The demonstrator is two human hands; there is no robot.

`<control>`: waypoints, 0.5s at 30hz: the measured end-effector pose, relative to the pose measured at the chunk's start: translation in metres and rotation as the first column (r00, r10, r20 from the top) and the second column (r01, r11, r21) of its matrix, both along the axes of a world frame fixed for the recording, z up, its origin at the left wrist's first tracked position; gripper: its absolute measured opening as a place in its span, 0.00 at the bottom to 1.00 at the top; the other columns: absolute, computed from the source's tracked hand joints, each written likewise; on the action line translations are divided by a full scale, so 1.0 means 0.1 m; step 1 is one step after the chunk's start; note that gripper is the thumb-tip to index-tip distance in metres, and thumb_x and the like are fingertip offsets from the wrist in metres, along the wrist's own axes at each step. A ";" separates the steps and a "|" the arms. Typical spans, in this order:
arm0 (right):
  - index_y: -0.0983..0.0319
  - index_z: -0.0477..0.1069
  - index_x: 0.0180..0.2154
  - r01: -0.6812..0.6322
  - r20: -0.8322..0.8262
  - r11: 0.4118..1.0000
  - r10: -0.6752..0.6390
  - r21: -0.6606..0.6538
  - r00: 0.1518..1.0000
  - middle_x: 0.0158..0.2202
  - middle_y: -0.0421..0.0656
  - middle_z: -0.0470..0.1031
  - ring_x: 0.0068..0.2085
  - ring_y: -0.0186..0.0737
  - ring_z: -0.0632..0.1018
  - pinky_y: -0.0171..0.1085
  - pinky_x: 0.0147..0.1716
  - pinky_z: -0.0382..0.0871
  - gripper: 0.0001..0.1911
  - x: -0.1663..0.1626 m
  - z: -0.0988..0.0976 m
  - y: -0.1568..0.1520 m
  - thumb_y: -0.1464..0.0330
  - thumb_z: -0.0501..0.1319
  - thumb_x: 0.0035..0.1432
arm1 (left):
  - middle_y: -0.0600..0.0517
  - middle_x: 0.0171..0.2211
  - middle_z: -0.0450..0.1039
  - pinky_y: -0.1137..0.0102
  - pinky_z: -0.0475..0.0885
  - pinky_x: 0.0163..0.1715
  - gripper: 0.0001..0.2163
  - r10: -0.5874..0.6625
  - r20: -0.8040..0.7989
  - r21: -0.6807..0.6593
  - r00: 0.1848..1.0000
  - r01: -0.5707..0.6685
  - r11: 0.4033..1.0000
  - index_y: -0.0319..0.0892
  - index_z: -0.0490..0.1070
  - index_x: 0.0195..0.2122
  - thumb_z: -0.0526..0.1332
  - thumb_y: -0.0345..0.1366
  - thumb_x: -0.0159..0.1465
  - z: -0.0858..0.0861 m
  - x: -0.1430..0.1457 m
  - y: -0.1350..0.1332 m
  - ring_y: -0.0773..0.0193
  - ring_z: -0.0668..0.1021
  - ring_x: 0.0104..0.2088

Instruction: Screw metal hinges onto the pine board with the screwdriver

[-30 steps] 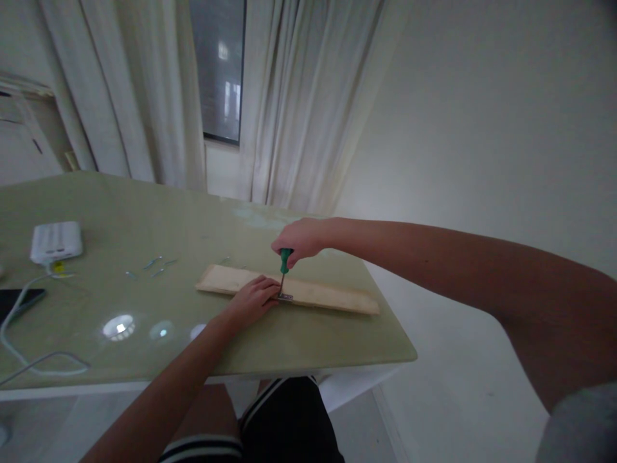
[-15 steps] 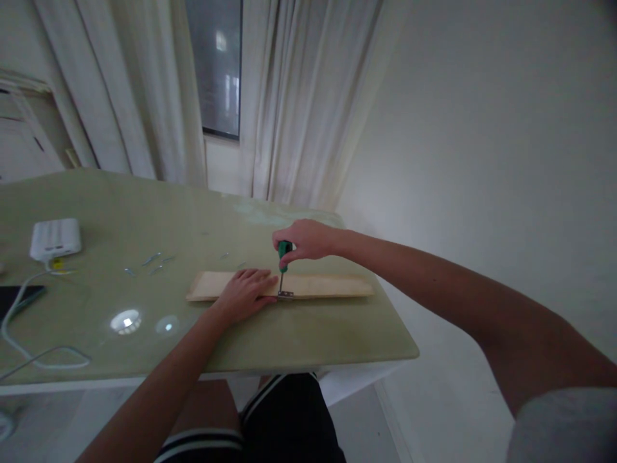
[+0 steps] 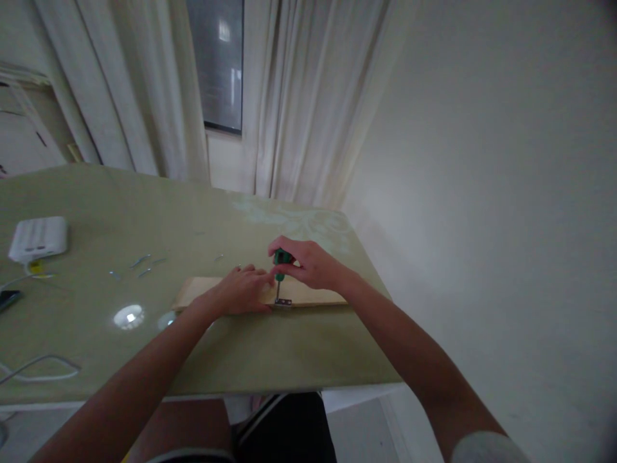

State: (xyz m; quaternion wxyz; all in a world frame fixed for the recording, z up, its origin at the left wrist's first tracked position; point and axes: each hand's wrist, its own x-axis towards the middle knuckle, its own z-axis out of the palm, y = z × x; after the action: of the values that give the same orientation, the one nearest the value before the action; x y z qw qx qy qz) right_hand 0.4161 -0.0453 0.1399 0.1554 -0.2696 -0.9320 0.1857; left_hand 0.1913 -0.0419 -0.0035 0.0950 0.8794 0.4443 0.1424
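My right hand [image 3: 308, 262] is closed around the green handle of a screwdriver [image 3: 280, 258], held upright. Its shaft runs down to a small metal hinge [image 3: 283, 301] at the near edge of a pale wooden board [image 3: 311, 292]. Just left of the hinge, my left hand [image 3: 243, 289] grips the board, with its fingers across the top and its thumb along the near edge. The exact contact of the screwdriver tip is too small to make out. My right forearm covers the board's right end.
Several small metal screws [image 3: 141, 260] lie on the green tabletop [image 3: 270, 354] left of the board. Farther left are a white power bank [image 3: 39, 238], a white cable [image 3: 48, 378] and a dark phone-like object [image 3: 8, 299]. A wall [image 3: 482, 193] stands to the right.
My right hand has turned on the screwdriver handle, and its wrist and forearm have dropped lower. The view has shifted slightly. My left hand stays on the board.
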 end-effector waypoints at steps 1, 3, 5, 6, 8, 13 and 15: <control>0.59 0.69 0.54 0.014 -0.015 1.000 -0.014 0.014 1.000 0.49 0.46 0.80 0.45 0.39 0.79 0.37 0.49 0.69 0.15 -0.01 -0.03 0.01 0.60 0.63 0.72 | 0.45 0.50 0.81 0.51 0.71 0.52 0.25 -0.005 0.010 -0.012 1.000 0.005 1.000 0.52 0.78 0.50 0.77 0.50 0.52 0.01 0.00 0.02 0.39 0.79 0.51; 0.59 0.68 0.59 0.012 -0.075 1.000 -0.013 -0.013 0.997 0.53 0.46 0.79 0.47 0.39 0.79 0.37 0.50 0.70 0.18 -0.01 -0.05 0.03 0.59 0.61 0.73 | 0.45 0.49 0.81 0.52 0.70 0.53 0.25 -0.030 0.045 -0.021 0.999 0.031 0.999 0.51 0.78 0.50 0.76 0.52 0.52 0.00 -0.02 0.05 0.40 0.79 0.50; 0.57 0.65 0.64 -0.038 -0.130 0.996 0.027 -0.083 0.991 0.56 0.47 0.78 0.48 0.39 0.80 0.37 0.50 0.72 0.21 0.01 -0.03 0.04 0.61 0.60 0.73 | 0.46 0.48 0.81 0.54 0.70 0.54 0.25 -0.057 0.071 -0.024 0.996 0.058 0.998 0.51 0.78 0.50 0.75 0.53 0.54 -0.01 -0.06 0.06 0.43 0.79 0.50; 0.57 0.64 0.66 -0.074 -0.144 0.990 0.057 -0.122 0.988 0.58 0.47 0.78 0.49 0.39 0.80 0.38 0.50 0.73 0.23 0.02 0.00 0.05 0.63 0.60 0.73 | 0.46 0.48 0.81 0.54 0.69 0.55 0.25 -0.066 0.083 -0.026 0.994 0.069 0.997 0.51 0.78 0.51 0.75 0.53 0.54 -0.01 -0.07 0.06 0.43 0.79 0.50; 0.56 0.62 0.68 -0.135 -0.149 0.974 0.109 -0.182 0.983 0.58 0.47 0.78 0.50 0.40 0.81 0.39 0.50 0.74 0.25 0.04 0.05 0.07 0.67 0.60 0.73 | 0.47 0.49 0.81 0.55 0.68 0.57 0.25 -0.084 0.115 -0.029 0.990 0.088 0.996 0.51 0.77 0.52 0.74 0.53 0.55 0.00 -0.09 0.05 0.44 0.78 0.52; 0.56 0.62 0.67 -0.152 -0.214 0.963 0.103 -0.224 0.971 0.55 0.47 0.80 0.52 0.43 0.81 0.44 0.55 0.74 0.25 0.06 0.03 0.19 0.67 0.60 0.73 | 0.46 0.53 0.80 0.55 0.69 0.57 0.25 -0.086 0.145 -0.070 0.986 0.097 0.993 0.48 0.77 0.50 0.75 0.52 0.55 0.05 -0.09 0.05 0.44 0.77 0.54; 0.56 0.64 0.66 -0.158 -0.241 0.957 0.098 -0.244 0.965 0.55 0.48 0.80 0.54 0.44 0.81 0.45 0.56 0.74 0.23 0.06 -0.02 0.23 0.66 0.60 0.73 | 0.46 0.53 0.79 0.56 0.70 0.56 0.25 -0.080 0.136 -0.089 0.987 0.093 0.992 0.48 0.77 0.51 0.75 0.51 0.55 0.05 -0.08 0.05 0.44 0.77 0.54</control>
State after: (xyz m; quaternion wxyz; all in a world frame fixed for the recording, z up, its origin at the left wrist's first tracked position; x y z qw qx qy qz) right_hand 0.4218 -0.0224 0.1381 0.2114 -0.2035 -0.8910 0.3463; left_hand 0.1833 -0.0367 0.0016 0.1721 0.8809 0.4046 0.1750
